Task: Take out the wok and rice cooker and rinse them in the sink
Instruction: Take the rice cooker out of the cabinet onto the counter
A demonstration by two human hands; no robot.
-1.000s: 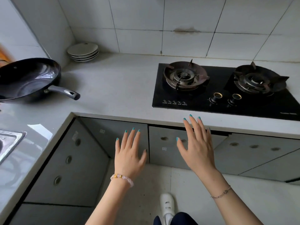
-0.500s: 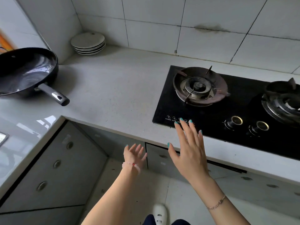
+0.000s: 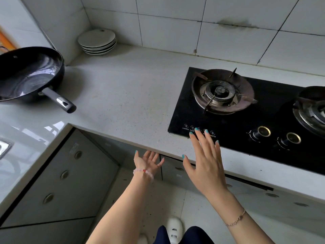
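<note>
A black wok [image 3: 26,76] with a grey handle [image 3: 59,100] sits on the counter at the far left, handle pointing toward the counter's inner corner. My left hand [image 3: 146,162] is low, palm up, fingers spread, just under the counter edge in front of the cabinet doors [image 3: 177,173]. My right hand [image 3: 204,164] hovers open over the counter's front edge by the hob's touch panel. Both hands hold nothing. No rice cooker is in view. A corner of the steel sink [image 3: 4,149] shows at the left edge.
A black glass gas hob [image 3: 246,124] with two burners and two knobs fills the right. A stack of white plates [image 3: 97,41] stands in the tiled back corner. Grey cabinet doors [image 3: 58,180] run under the L-shaped counter [image 3: 123,95]. My white shoes [image 3: 174,229] are on the floor.
The view has shifted left and closer to the counter. My left hand has dropped lower toward the cabinet under the counter and turned palm up; my right hand stays raised and open.
</note>
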